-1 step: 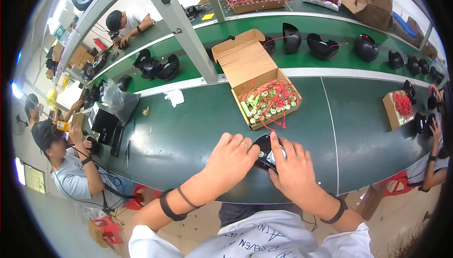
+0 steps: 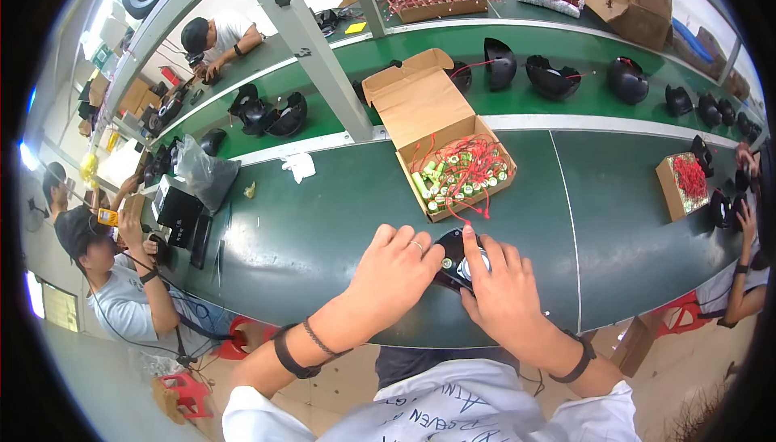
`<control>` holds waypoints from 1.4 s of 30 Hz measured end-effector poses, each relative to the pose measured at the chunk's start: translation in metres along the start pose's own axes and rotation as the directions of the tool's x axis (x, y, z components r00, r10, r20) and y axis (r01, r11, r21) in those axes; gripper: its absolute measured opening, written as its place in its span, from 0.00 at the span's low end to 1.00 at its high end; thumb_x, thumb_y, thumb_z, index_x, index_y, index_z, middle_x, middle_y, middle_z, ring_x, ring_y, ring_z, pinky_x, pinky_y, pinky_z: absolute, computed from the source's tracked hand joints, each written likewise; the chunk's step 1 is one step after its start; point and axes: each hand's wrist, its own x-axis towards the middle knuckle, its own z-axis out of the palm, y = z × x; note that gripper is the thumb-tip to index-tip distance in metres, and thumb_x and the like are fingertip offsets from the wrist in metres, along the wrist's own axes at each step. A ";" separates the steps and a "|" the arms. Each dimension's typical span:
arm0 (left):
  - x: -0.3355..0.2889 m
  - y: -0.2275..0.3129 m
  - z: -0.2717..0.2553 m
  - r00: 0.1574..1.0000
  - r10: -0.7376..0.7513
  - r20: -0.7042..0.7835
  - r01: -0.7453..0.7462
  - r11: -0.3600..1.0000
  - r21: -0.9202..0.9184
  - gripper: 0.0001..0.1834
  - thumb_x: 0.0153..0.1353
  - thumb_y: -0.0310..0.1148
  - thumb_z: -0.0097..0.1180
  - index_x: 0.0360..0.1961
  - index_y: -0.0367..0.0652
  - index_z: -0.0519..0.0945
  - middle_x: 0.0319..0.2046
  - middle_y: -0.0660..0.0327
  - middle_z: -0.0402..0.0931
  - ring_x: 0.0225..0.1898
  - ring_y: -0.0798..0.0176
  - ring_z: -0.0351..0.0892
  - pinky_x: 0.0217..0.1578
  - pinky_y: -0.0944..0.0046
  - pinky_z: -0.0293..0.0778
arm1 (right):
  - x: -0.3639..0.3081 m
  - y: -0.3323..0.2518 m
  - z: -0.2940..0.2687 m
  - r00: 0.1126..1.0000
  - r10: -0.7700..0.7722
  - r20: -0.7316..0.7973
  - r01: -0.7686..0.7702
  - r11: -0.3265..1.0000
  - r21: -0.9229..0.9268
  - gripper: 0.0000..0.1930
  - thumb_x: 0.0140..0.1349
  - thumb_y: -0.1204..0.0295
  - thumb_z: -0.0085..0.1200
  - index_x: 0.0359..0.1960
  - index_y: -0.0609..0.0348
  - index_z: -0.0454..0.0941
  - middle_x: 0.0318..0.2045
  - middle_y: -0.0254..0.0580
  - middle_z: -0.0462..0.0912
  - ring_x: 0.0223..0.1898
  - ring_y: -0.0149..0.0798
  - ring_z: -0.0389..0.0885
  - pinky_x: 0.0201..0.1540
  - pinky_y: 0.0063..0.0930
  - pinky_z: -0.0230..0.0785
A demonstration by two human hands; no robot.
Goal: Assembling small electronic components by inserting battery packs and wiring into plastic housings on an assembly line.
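Note:
A black rounded shell part [image 2: 459, 258] lies on the green table [image 2: 307, 240] right in front of me, with a small green cylinder and a silver disc showing inside it. My left hand [image 2: 396, 268] rests on its left side, fingers bent over it. My right hand [image 2: 497, 288] covers its right side, forefinger pressing down into the shell. Just beyond stands an open cardboard box [image 2: 443, 139] full of green cylinders with red wires [image 2: 461, 171].
Several black shells [image 2: 550, 74] lie along the far green belt. A smaller box of red wires [image 2: 683, 183] sits at right. A seated person [image 2: 121, 280] works at left beside a black device [image 2: 176, 212]. A grey post [image 2: 311, 46] rises from the table.

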 end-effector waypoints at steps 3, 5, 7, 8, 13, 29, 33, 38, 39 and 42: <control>-0.002 0.012 0.003 0.991 -0.105 -0.080 0.085 0.973 -0.212 0.06 0.68 0.32 0.63 0.37 0.45 0.78 0.34 0.58 0.73 0.40 0.53 0.73 0.44 0.54 0.64 | 0.000 -0.001 0.003 1.000 0.004 -0.023 -0.004 1.000 -0.028 0.37 0.60 0.71 0.64 0.74 0.62 0.72 0.59 0.52 0.80 0.55 0.50 0.81 0.49 0.45 0.76; -0.004 0.025 0.010 0.976 -0.178 -0.126 0.136 0.949 -0.283 0.05 0.67 0.30 0.63 0.37 0.44 0.78 0.34 0.58 0.73 0.39 0.52 0.73 0.43 0.53 0.64 | -0.001 0.001 0.005 0.999 0.011 -0.035 -0.012 0.999 -0.036 0.37 0.60 0.71 0.64 0.73 0.63 0.72 0.58 0.52 0.80 0.54 0.50 0.81 0.49 0.44 0.76; -0.007 0.043 0.019 0.954 -0.252 -0.164 0.181 0.917 -0.356 0.05 0.66 0.29 0.63 0.38 0.44 0.79 0.34 0.58 0.73 0.38 0.51 0.74 0.42 0.52 0.64 | -0.003 0.003 0.007 0.999 0.031 0.020 -0.031 0.999 0.027 0.53 0.50 0.67 0.76 0.79 0.61 0.62 0.62 0.53 0.75 0.58 0.54 0.77 0.52 0.50 0.75; -0.008 0.049 0.024 0.921 -0.338 -0.193 0.254 0.897 -0.361 0.05 0.66 0.28 0.64 0.38 0.44 0.79 0.34 0.57 0.74 0.38 0.51 0.74 0.41 0.52 0.65 | 0.002 0.004 0.008 0.999 0.032 0.015 -0.032 0.999 0.029 0.53 0.50 0.67 0.76 0.79 0.61 0.62 0.62 0.53 0.75 0.58 0.54 0.77 0.52 0.50 0.75; -0.013 0.085 0.052 0.768 -0.537 -0.348 0.421 0.834 -0.358 0.06 0.63 0.28 0.69 0.36 0.44 0.82 0.28 0.61 0.74 0.27 0.56 0.75 0.30 0.57 0.68 | 0.001 0.008 0.004 0.998 0.057 0.013 -0.059 0.987 0.152 0.53 0.49 0.69 0.76 0.79 0.63 0.62 0.62 0.53 0.77 0.59 0.55 0.78 0.54 0.51 0.75; -0.024 0.077 0.083 0.759 -0.503 -0.414 0.252 0.812 -0.526 0.11 0.58 0.24 0.71 0.42 0.40 0.84 0.37 0.59 0.80 0.39 0.53 0.78 0.40 0.55 0.72 | 0.012 0.022 0.006 0.973 0.189 -0.134 -0.106 0.879 0.465 0.34 0.55 0.61 0.75 0.62 0.60 0.78 0.52 0.48 0.85 0.53 0.53 0.82 0.50 0.47 0.74; -0.036 0.061 0.066 0.671 -0.695 -0.257 0.170 0.483 -0.859 0.35 0.60 0.31 0.75 0.66 0.38 0.74 0.61 0.48 0.75 0.62 0.48 0.75 0.62 0.53 0.73 | 0.013 0.025 -0.003 0.975 0.208 -0.075 -0.150 0.873 0.463 0.34 0.52 0.60 0.76 0.60 0.58 0.79 0.50 0.49 0.85 0.51 0.54 0.83 0.51 0.49 0.75; 0.012 0.032 0.082 0.954 -0.257 0.155 0.081 -0.278 -0.957 0.43 0.75 0.32 0.63 0.82 0.38 0.52 0.74 0.52 0.63 0.75 0.59 0.63 0.75 0.56 0.59 | 0.010 0.031 0.001 0.968 0.249 0.027 -0.213 0.762 0.611 0.37 0.51 0.59 0.77 0.61 0.60 0.77 0.51 0.52 0.85 0.54 0.56 0.83 0.59 0.48 0.75; 0.013 0.033 0.081 0.957 -0.245 0.153 0.082 -0.278 -0.957 0.43 0.75 0.32 0.63 0.82 0.38 0.52 0.74 0.52 0.63 0.75 0.59 0.63 0.75 0.56 0.59 | 0.006 0.034 0.001 0.965 0.260 0.022 -0.219 0.762 0.609 0.37 0.51 0.59 0.77 0.61 0.60 0.77 0.51 0.52 0.85 0.54 0.56 0.83 0.59 0.48 0.75; 0.014 0.038 0.080 0.971 -0.193 0.140 0.079 -0.294 -0.953 0.43 0.76 0.31 0.62 0.83 0.39 0.51 0.75 0.52 0.62 0.76 0.59 0.61 0.76 0.56 0.58 | -0.003 0.046 0.001 0.961 0.261 0.089 -0.246 0.671 0.700 0.38 0.51 0.60 0.78 0.62 0.60 0.75 0.53 0.53 0.84 0.57 0.56 0.82 0.61 0.48 0.75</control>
